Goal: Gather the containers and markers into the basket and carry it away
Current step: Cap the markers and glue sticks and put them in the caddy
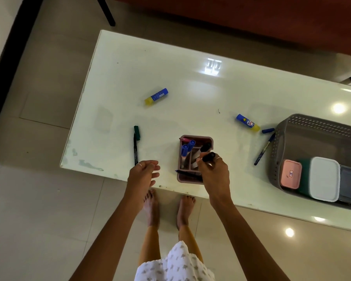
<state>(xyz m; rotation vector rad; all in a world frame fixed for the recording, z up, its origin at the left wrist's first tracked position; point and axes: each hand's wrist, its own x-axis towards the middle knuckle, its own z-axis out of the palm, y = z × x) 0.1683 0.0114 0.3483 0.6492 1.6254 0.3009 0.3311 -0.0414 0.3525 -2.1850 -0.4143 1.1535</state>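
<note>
At lower centre the right hand (214, 175) pinches a black marker (208, 156) over the pink organizer (195, 159); the left hand (143, 173) hangs loose, holding nothing. The grey basket (288, 128), containers (324, 178) inside, sits at the desk's (130, 67) right edge.

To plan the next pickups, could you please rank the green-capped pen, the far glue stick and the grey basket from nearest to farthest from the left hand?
From the left hand:
1. Green-capped pen, just beyond it.
2. Far glue stick, farther up the table.
3. Grey basket, far right.
</note>
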